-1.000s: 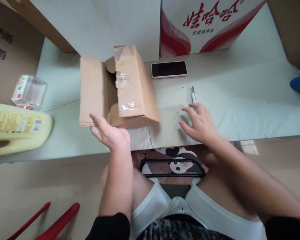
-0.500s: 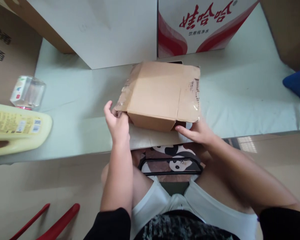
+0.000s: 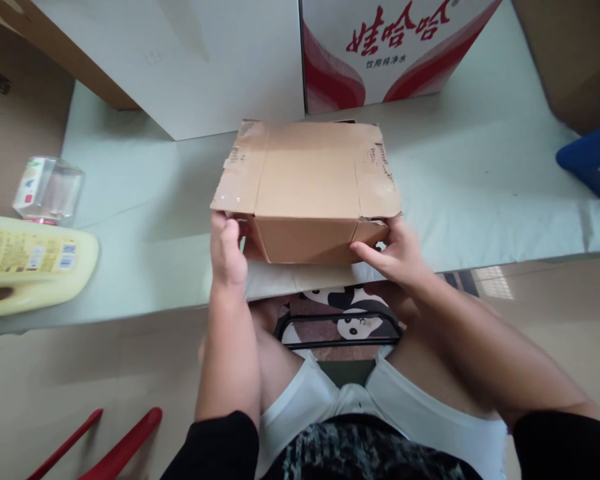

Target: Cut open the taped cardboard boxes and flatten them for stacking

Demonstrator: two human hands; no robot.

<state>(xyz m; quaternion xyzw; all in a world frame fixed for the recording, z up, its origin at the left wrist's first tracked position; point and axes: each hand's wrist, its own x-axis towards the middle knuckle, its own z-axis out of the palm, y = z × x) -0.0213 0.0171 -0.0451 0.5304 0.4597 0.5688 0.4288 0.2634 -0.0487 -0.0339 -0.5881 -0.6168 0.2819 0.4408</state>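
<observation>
A brown cardboard box (image 3: 307, 190) with torn tape on its flaps sits at the near edge of the pale green table (image 3: 145, 220), straight in front of me. My left hand (image 3: 229, 250) grips its near left corner, fingers curled up under the left flap. On the other side, my right hand (image 3: 397, 253) holds the near right corner, its fingers pressed against the box side beneath the right flap. The phone and the pen seen earlier are hidden behind or under the box.
A yellow jug (image 3: 30, 263) lies at the left table edge, a clear plastic bottle (image 3: 47, 190) behind it. A white carton (image 3: 180, 60) and a red-and-white printed carton (image 3: 400, 47) stand at the back. A blue object (image 3: 593, 160) lies far right. Red chair legs (image 3: 115, 447) show below.
The box has been turned over and brought from the left to the middle, covering the phone. Both hands moved from open beside it to gripping its near corners.
</observation>
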